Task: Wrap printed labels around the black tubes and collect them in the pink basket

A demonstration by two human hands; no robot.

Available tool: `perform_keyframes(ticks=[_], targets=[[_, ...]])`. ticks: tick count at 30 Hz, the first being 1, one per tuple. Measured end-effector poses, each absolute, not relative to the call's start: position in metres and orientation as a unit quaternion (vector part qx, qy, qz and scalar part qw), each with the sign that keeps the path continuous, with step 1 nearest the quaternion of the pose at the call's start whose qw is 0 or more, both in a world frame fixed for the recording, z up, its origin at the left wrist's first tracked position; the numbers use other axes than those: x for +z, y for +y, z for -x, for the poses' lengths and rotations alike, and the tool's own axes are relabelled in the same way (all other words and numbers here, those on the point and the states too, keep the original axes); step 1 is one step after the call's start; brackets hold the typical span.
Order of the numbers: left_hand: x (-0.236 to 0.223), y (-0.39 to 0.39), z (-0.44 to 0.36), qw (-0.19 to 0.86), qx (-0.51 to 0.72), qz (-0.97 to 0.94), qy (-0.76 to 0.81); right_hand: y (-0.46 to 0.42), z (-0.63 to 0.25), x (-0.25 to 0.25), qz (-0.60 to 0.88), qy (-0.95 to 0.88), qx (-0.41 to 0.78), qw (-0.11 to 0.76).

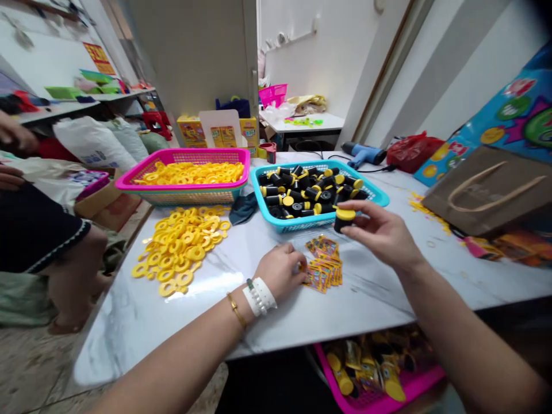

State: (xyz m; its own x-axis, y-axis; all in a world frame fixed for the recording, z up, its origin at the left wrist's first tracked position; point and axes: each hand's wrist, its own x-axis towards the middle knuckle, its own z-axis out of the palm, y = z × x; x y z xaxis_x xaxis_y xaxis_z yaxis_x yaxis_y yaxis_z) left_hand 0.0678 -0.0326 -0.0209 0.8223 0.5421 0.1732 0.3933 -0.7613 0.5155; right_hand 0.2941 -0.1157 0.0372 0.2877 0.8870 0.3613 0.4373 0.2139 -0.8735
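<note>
My right hand (383, 233) grips a small black canister with a yellow lid (344, 219), upright between thumb and fingers, just above the table at the near right of the blue basket. At the left edge of a fanned pile of small printed cards (328, 270), my left hand (280, 270) is closed, its fingertips pinching what looks like one card; the fingers partly hide it. More black canisters with yellow lids (304, 190) fill the blue basket (276, 223). Loose yellow rings with short tabs (185, 244) lie heaped to the left of my left hand.
A pink basket (181, 154) of yellow rings stands behind the heap, beside a dark cloth (244, 208). A blue heat gun (364, 154) and a brown paper bag (487, 190) are at the right. Below the table edge, a pink basket (414, 394) holds wrapped pieces. Another person (38, 230) is at left.
</note>
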Motion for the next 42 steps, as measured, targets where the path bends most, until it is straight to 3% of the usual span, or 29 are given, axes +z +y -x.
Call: perform_keyframes(ticks=[4,8,12,16,20,24,27,32,38,42], targets=[[-0.019,-0.033,-0.069,0.260,0.155,-0.918,0.257,-0.155,-0.300,-0.007,0.630,-0.535,0.150,0.542],[-0.015,-0.032,-0.068,0.304,0.174,-0.901,0.256,-0.168,-0.309,-0.036,0.701,-0.545,0.045,0.457],[-0.008,-0.026,-0.064,0.381,0.200,-0.857,0.282,-0.172,-0.309,-0.034,0.712,-0.568,-0.021,0.412],[-0.002,-0.019,-0.060,0.504,0.222,-0.786,0.279,-0.179,-0.290,-0.015,0.675,-0.558,-0.124,0.466],[0.003,-0.022,-0.061,0.616,0.233,-0.715,0.232,-0.177,-0.255,0.002,0.681,-0.537,0.007,0.497],[0.006,-0.030,-0.062,0.645,0.225,-0.700,0.207,-0.156,-0.223,0.009,0.660,-0.512,0.232,0.498],[0.009,-0.031,-0.062,0.680,0.226,-0.667,0.202,-0.143,-0.211,0.007,0.629,-0.450,0.334,0.539],[0.012,-0.030,-0.062,0.701,0.216,-0.624,0.268,-0.140,-0.205,-0.005,0.638,-0.392,0.320,0.580],[0.016,-0.035,-0.062,0.601,0.307,-0.665,0.320,-0.142,-0.205,-0.016,0.659,-0.408,0.278,0.567],[0.012,-0.038,-0.063,0.622,0.232,-0.687,0.296,-0.140,-0.204,-0.016,0.646,-0.410,0.273,0.583]])
